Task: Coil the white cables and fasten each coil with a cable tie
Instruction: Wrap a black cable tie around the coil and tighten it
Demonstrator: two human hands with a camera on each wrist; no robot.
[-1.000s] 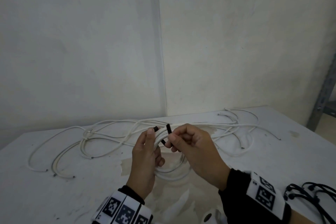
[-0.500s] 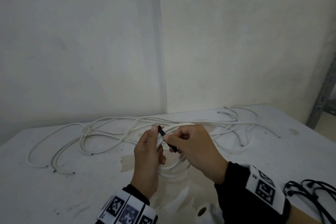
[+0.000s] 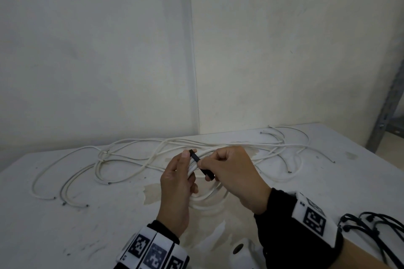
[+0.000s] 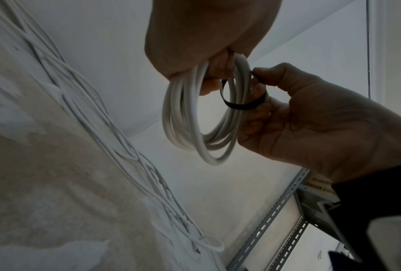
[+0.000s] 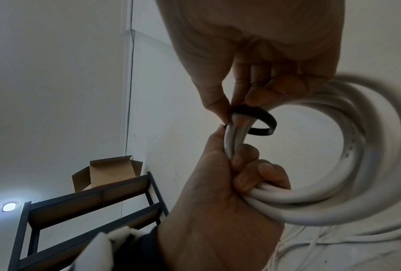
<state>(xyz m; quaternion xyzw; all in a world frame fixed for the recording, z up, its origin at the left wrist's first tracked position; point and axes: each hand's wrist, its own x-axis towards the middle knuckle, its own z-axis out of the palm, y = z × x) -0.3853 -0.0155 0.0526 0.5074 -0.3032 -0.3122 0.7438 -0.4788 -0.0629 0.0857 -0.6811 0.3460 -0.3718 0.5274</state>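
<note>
- Since a second ago, the black strap-like cable tie has tipped from a nearly upright loop with two ends poking up between the hands to one slanted strip that runs from the left thumb tip down toward the right palm.
- Both hands sit a little lower in the head view than before, and the loose cables on the table lie as they did.
- Left hand: fingers curled round the bundled strands of the coiled white round cable, clamping them against the palm, with the thumb lying up along the bundle toward the tie's upper end.
- Right hand: thumb and forefinger pinch the cable tie at the coil; the other fingers are folded in beneath.
- In the wrist views the tie forms a slack black loop around the strands just above the left hand's grip, standing off from the cable on one side and not snug.
- That coil is held in the air above the white scuffed tabletop, between the two hands, its lower arc hanging below them.
- Behind the hands, a tangle of loose white cables sprawls across the table from left to right, near the pale wall.
- At the right edge of the table lies a bunch of thin black cords, just past the right wrist.
- A dark metal shelf rack with an open cardboard box on top shows in the right wrist view.
</note>
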